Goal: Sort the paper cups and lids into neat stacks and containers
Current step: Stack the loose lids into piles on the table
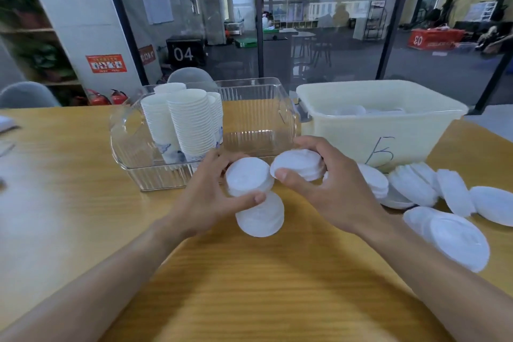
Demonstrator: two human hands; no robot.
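While we look down at the wooden bench (249, 286), we see our two hands close together in the middle. Our left hand (205, 194) has its fingers and thumb curled round a small stack of white lids (248, 176). Right under it, another stack of lids (261, 216) lies tipped on the bench. Our right hand (330, 183) grips a second small stack of lids (298, 164), with the thumb on the near edge and the fingers over the far edge. The two held stacks almost touch.

Behind our left hand stands a clear plastic box (258, 125). In its left part there are tall stacks of white paper cups (188, 122), standing upside down. The right part of the box shows only its ribbed floor.

To the right of the clear box sits a pale yellow tub (383, 130) with a blue mark on its front. We can see a few white lids inside it, but they are blurry.

On the bench near the tub, to the right of our right hand, many loose lids (416, 186) lie in a messy row, some leaning on each other. One big pile of lids (455, 239) lies nearest to us by our right arm
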